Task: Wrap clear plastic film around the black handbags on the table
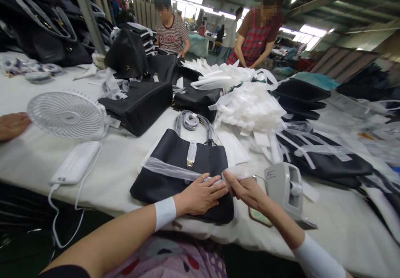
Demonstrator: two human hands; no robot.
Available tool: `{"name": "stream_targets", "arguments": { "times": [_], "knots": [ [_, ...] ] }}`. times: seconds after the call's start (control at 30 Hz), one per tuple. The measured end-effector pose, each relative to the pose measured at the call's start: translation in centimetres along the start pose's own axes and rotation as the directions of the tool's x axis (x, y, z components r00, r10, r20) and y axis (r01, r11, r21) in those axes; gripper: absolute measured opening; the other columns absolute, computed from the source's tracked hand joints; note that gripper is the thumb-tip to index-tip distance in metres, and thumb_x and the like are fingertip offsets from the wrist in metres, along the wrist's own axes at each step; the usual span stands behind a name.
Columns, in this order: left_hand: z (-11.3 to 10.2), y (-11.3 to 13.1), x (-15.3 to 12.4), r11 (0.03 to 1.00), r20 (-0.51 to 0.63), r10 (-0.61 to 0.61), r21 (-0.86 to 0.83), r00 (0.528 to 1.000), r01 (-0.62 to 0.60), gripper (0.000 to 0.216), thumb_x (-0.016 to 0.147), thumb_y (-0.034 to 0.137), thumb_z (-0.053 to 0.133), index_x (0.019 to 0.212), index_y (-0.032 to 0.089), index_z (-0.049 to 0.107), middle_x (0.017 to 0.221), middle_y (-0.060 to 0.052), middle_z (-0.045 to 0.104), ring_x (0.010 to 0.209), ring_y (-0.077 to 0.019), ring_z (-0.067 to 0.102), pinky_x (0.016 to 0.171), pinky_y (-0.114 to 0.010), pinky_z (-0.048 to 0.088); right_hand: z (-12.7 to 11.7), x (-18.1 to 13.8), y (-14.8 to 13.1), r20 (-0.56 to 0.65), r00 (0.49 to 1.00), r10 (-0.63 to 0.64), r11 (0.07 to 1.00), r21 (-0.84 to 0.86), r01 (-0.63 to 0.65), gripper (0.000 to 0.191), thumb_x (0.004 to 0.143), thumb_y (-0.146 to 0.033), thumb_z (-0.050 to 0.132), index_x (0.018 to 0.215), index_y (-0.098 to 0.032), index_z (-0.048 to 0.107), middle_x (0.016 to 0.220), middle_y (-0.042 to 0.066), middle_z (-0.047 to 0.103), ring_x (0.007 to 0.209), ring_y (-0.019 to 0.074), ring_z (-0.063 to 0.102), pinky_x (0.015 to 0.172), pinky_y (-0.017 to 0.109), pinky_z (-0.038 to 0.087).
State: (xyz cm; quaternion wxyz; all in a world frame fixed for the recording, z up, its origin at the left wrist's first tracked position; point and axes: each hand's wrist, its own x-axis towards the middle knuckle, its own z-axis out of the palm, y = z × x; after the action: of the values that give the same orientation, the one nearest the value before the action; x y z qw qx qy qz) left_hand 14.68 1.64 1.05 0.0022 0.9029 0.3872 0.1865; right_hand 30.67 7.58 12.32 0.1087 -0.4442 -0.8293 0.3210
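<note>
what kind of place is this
Probably a handbag factory's packing area: black handbags lie across a long white table, white wrapping is heaped beside them, and the left hand presses on a bag under a high industrial roof.

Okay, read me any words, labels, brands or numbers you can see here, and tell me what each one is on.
Handwritten mark on top of the grey tape dispenser: two characters, too scrawled to read for sure.
Red script across the striped shirt of the person across the table: too blurred to read.
Gold clasp on the black handbag: no readable text.
</note>
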Motion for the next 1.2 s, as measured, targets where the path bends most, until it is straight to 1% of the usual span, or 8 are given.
{"name": "stream_targets", "arguments": {
  "times": [0.1, 0.27, 0.43, 0.67, 0.87, 0.97, 1.07, 1.2],
  "knots": [
    [0.0, -0.2, 0.1, 0.999, -0.002, 0.005, -0.043, 1.0, -0.005, 0.042, 0.097, 0.039, 0.039, 0.135, 0.02, 0.044, 0.135, -0.008, 0.054, 0.134, -0.0243, 0.037, 0.113, -0.045, 0.024, 3.5, 1.3, 1.3, 0.012, 0.988, 0.156, 0.9, 0.411, -0.147, 0.064, 0.082, -0.076, 0.035, 0.047, -0.023, 0.043, 0.037, -0.001, 0.043, 0.037, 0.0124, 0.041, 0.04, 0.025, 0.034],
    [-0.3, -0.6, 0.4, 0.992, 0.017, 0.002, -0.125, 1.0, 0.0, 0.042, 0.096, 0.036, 0.042, 0.134, 0.02, 0.044, 0.143, -0.009, 0.046, 0.137, -0.0257, 0.034, 0.112, -0.044, 0.027, 6.3, 2.7, 3.8, -0.176, 0.938, 0.3, 0.654, 0.754, -0.068, 0.057, 0.081, -0.069, 0.047, 0.049, -0.025, 0.032, 0.039, -0.006, 0.031, 0.031, 0.0083, 0.028, 0.031, 0.022, 0.021],
    [-1.2, -0.7, 0.7, 0.979, 0.053, -0.022, -0.202, 0.998, 0.033, 0.04, 0.094, 0.03, 0.042, 0.132, 0.018, 0.043, 0.147, -0.014, 0.039, 0.14, -0.0268, 0.029, 0.112, -0.043, 0.029, 6.7, 2.5, 4.9, -0.287, 0.893, 0.347, 0.63, 0.776, 0.004, 0.054, 0.08, -0.067, 0.05, 0.051, -0.026, 0.032, 0.042, -0.007, 0.028, 0.03, 0.0089, 0.026, 0.028, 0.025, 0.022],
    [-1.7, -1.0, 0.6, 0.88, 0.112, -0.132, -0.444, 0.985, 0.168, 0.033, 0.085, 0.018, 0.04, 0.117, 0.015, 0.043, 0.135, -0.015, 0.049, 0.135, -0.0191, 0.036, 0.117, -0.035, 0.023, 7.0, 1.9, 4.1, -0.169, 0.948, 0.268, 0.659, 0.75, -0.053, 0.055, 0.086, -0.065, 0.046, 0.049, -0.024, 0.042, 0.04, -0.001, 0.042, 0.035, 0.0122, 0.04, 0.035, 0.026, 0.032],
    [-0.9, -2.0, 0.5, 0.664, 0.111, -0.259, -0.701, 0.959, 0.261, 0.031, 0.072, 0.01, 0.039, 0.1, 0.02, 0.043, 0.107, -0.009, 0.057, 0.102, -0.0183, 0.055, 0.095, -0.032, 0.047, 7.5, 2.4, 3.3, -0.134, 0.961, 0.244, 0.723, 0.685, -0.088, 0.06, 0.083, -0.072, 0.047, 0.052, -0.021, 0.049, 0.042, -0.002, 0.045, 0.037, 0.0098, 0.039, 0.036, 0.023, 0.03],
    [-1.3, -2.4, 0.8, 0.537, 0.083, -0.336, -0.801, 0.938, 0.264, 0.025, 0.069, 0.006, 0.038, 0.088, 0.021, 0.045, 0.116, -0.01, 0.058, 0.114, -0.0174, 0.054, 0.1, -0.032, 0.044, 7.8, 2.6, 3.4, -0.122, 0.97, 0.211, 0.782, 0.617, -0.092, 0.061, 0.083, -0.074, 0.044, 0.052, -0.021, 0.049, 0.044, -0.002, 0.046, 0.038, 0.0103, 0.04, 0.038, 0.024, 0.033],
    [-3.1, -2.6, 0.6, 0.44, 0.039, -0.491, -0.851, 0.87, 0.287, 0.019, 0.074, 0.005, 0.037, 0.078, 0.02, 0.049, 0.127, -0.009, 0.057, 0.13, -0.019, 0.044, 0.108, -0.034, 0.037, 8.0, 2.9, 3.7, -0.08, 0.986, 0.146, 0.859, 0.505, -0.086, 0.062, 0.086, -0.073, 0.037, 0.054, -0.021, 0.049, 0.046, 0.0, 0.049, 0.041, 0.0122, 0.045, 0.043, 0.025, 0.037],
    [-6.7, -3.5, -1.4, 0.416, -0.019, -0.734, -0.804, 0.679, 0.426, 0.016, 0.085, 0.015, 0.04, 0.087, 0.02, 0.055, 0.097, -0.004, 0.067, 0.091, -0.0156, 0.063, 0.087, -0.03, 0.048, 8.1, 3.3, 3.8, -0.02, 1.0, 0.009, 0.962, 0.271, -0.003, 0.063, 0.093, -0.066, 0.028, 0.052, -0.022, 0.048, 0.048, 0.001, 0.05, 0.049, 0.0144, 0.05, 0.05, 0.026, 0.038]
  ]
}}
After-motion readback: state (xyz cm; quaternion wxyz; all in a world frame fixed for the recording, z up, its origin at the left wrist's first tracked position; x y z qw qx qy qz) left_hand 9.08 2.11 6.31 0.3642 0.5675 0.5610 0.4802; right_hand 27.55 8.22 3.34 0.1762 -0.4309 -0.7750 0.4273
